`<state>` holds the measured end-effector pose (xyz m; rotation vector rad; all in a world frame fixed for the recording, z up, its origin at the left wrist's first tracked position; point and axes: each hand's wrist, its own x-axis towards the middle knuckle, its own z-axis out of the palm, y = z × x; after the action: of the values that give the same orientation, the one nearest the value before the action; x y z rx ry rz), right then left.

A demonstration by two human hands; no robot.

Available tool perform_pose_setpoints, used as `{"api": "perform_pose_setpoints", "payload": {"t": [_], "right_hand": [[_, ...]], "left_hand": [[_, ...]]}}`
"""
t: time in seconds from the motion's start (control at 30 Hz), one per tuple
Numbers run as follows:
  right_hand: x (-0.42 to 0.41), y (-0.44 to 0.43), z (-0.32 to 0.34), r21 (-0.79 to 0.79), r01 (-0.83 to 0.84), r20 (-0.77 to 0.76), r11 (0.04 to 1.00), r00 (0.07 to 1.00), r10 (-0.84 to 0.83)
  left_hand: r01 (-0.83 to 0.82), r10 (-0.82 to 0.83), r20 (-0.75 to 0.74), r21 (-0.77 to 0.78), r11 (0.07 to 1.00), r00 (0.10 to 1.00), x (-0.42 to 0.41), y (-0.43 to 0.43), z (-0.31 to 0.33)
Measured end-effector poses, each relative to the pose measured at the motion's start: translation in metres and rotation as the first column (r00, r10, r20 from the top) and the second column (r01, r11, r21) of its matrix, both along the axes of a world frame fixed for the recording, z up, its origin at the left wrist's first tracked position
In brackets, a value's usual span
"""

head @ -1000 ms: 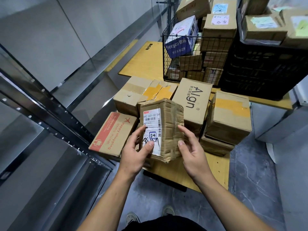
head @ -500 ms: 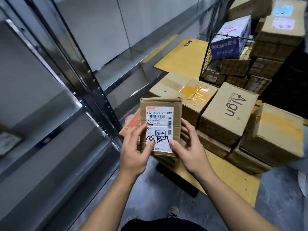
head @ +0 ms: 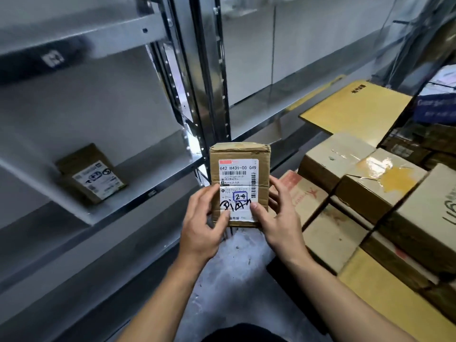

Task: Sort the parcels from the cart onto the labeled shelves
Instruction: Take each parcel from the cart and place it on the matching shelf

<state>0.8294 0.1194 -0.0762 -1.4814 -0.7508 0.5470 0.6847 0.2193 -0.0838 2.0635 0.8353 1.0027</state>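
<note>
Left grip (head: 204, 224) and right grip (head: 280, 219) level, thumbs forward, forearms bare.

grey mottled floor (head: 234, 280) below.

The parcel (head: 239, 183) has swung from over the cart (head: 357, 107) toward the shelf (head: 148, 156)

A held parcel (head: 239, 154) of plain brown cardboard carries a white shipping label (head: 238, 191) with a red strip along its top, black barcodes and print, a blue-outlined box around a handwritten 24, and black marker scrawl. A shelved parcel (head: 91, 174) is the same brown with a white, black-printed label, on pale grey metal shelving (head: 148, 151). Nearby are a tan carton (head: 385, 178) patched with glossy yellow tape, a red-printed carton (head: 304, 193), a mustard-yellow cart board (head: 355, 107) and a mottled grey floor (head: 237, 280).
</note>
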Motion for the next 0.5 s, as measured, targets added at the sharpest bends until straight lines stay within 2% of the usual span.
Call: {"api": "perform_pose_setpoints", "payload": {"t": [0.33, 0.5], "right_hand": [[-0.028, 0.087, -0.013, 0.037, 0.014, 0.023, 0.999, 1.0, -0.015], [-0.031, 0.131, -0.011, 0.025, -0.042, 0.041, 0.999, 0.998, 0.041]], "left_hand": [[0.002, -0.005, -0.103, -0.025, 1.0, 0.995, -0.04, 0.079, 0.011], [-0.107, 0.118, -0.254, 0.057, 0.993, 0.96, -0.063, 0.111, 0.019]]}}
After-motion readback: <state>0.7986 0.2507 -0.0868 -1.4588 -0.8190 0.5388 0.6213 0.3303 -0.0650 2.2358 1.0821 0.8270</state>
